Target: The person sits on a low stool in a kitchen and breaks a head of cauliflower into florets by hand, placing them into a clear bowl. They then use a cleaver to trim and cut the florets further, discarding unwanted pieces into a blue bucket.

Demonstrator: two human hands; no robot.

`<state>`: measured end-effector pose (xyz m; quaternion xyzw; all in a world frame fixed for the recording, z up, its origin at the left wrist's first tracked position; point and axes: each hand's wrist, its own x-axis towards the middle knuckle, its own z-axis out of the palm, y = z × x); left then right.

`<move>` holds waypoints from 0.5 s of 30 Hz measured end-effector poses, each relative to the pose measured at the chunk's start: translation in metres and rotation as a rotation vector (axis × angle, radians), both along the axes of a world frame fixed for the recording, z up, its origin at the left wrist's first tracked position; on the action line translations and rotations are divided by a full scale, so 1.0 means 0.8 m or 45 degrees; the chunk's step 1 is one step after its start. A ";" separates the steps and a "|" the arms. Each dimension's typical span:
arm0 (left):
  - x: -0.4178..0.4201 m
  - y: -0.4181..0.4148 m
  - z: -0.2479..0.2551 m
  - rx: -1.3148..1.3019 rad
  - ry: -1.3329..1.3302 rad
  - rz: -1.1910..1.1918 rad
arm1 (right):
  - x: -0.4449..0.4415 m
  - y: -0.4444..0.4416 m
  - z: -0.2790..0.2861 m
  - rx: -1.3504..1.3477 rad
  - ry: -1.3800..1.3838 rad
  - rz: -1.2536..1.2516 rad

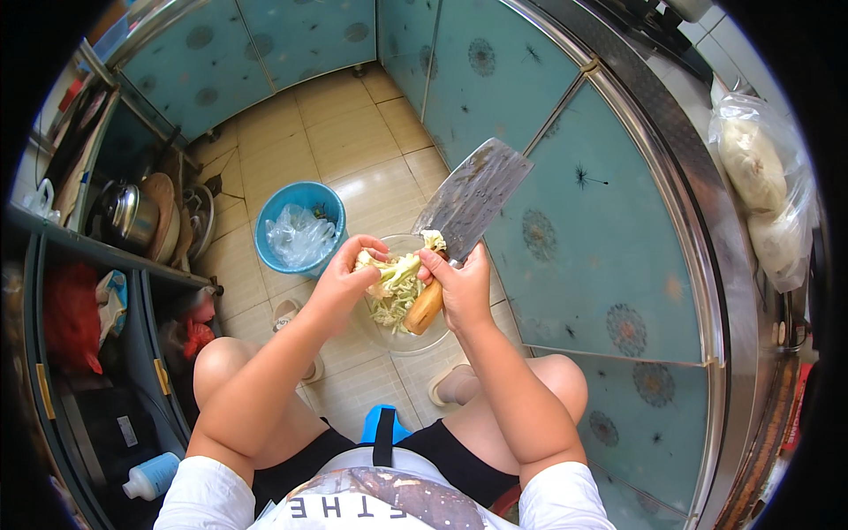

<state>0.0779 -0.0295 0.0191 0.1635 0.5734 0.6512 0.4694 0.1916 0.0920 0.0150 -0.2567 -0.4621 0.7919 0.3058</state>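
Observation:
My right hand (464, 285) grips a cleaver by its wooden handle (424, 308); the broad steel blade (478, 195) points up and to the right, wet and smeared. Between my two hands is a piece of cauliflower (401, 268) with pale green stems, and the fingers of my left hand (348, 271) are closed around its left end. A small floret (433, 240) shows beside the base of the blade. Below my hands, cut cauliflower pieces (391, 311) lie in a clear round bowl (424, 346) on the floor.
A blue bucket (267, 260) lined with a clear plastic bag stands on the tiled floor, left beyond the bowl. Teal cabinet doors (563, 232) rise close on the right. Shelves with a steel pot (129, 212) and lids are at the left; bagged food (755, 159) lies on the right counter.

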 end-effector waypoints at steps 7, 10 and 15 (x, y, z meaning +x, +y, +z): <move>-0.009 -0.002 0.004 -0.043 -0.089 -0.012 | 0.003 -0.003 0.004 -0.059 0.072 0.033; -0.016 -0.007 -0.002 -0.100 -0.127 -0.019 | 0.003 0.000 0.006 -0.122 0.091 0.004; -0.028 -0.014 0.007 -0.005 -0.225 0.150 | 0.014 0.027 0.011 0.223 -0.085 -0.058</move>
